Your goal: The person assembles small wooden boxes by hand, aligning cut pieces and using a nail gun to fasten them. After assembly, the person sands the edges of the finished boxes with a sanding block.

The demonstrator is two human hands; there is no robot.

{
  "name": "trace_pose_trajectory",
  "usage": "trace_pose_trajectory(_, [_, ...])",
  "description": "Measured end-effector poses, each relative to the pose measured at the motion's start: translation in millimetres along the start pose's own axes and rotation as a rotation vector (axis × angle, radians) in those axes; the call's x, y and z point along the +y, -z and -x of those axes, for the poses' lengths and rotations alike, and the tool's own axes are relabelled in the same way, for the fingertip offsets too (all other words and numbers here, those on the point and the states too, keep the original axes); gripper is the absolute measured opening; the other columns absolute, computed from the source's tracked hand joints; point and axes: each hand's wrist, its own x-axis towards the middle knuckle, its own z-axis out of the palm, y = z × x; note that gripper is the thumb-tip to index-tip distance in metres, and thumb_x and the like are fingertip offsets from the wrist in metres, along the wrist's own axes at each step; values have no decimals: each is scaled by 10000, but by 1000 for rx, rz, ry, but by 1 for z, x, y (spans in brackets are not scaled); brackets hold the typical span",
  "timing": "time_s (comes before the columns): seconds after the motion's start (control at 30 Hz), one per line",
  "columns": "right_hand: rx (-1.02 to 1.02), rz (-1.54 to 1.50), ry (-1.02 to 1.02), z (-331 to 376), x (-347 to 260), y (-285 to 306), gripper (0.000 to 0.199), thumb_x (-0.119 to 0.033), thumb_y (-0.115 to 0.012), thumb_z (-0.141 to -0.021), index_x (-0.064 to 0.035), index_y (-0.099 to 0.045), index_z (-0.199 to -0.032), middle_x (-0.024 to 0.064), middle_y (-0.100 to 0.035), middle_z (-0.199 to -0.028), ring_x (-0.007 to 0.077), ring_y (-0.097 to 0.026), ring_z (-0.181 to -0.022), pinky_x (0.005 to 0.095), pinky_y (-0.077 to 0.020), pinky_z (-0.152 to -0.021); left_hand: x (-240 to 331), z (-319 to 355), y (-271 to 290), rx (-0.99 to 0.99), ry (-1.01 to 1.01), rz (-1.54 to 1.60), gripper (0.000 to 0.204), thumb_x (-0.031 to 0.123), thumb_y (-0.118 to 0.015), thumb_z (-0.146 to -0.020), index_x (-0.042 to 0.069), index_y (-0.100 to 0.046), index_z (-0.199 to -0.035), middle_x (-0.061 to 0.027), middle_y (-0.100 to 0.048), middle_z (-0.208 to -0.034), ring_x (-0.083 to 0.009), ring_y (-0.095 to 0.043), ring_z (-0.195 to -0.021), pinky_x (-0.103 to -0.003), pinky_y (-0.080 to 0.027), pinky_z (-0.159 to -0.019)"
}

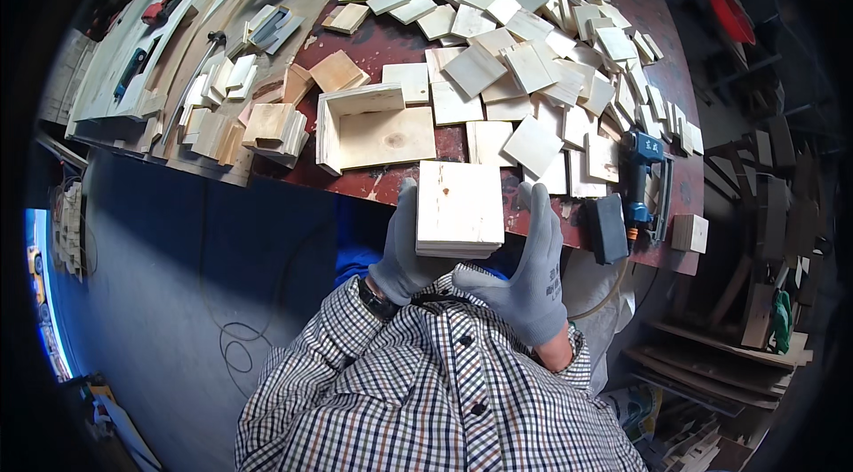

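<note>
Just ahead of your checked shirt (453, 374), your left hand (397, 245) grasps the stack of square wooden pieces (460, 205) by its left side; your right hand (529, 281) is open beside it, fingers spread, though I cannot tell whether its thumb touches. Beyond, on the red table (377, 185), sit an open wooden box (391, 134) and, rightward, a blue nail gun (641, 172), with loose wooden squares (533, 147) spreading farther back.
</note>
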Motion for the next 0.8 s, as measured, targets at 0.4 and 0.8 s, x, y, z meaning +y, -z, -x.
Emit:
trace_pose_trajectory(0.4, [-6,15,32,-1,3,-4,1411,-704,-861,-718,135,-186,-1630,279,-456,-1589,413,-502,-1368,503,-382,-1148,-3,3,-4,-53,285,489,775,159,-887,-860,19,-486,-1509,-164,-674,-1401,-265,-705,-1224,-406,-596,-1046])
trace_pose_trajectory(0.8, [-57,-46,-51,-1,4,-3,1335,-624,-911,-721,80,-241,-1637,277,-424,-1602,435,-484,-1390,522,-375,-1167,-7,6,2,-176,503,1125,655,401,-402,-1144,-8,-271,-1639,-311,-436,-1607,-438,-521,-1443,-600,-502,-1150])
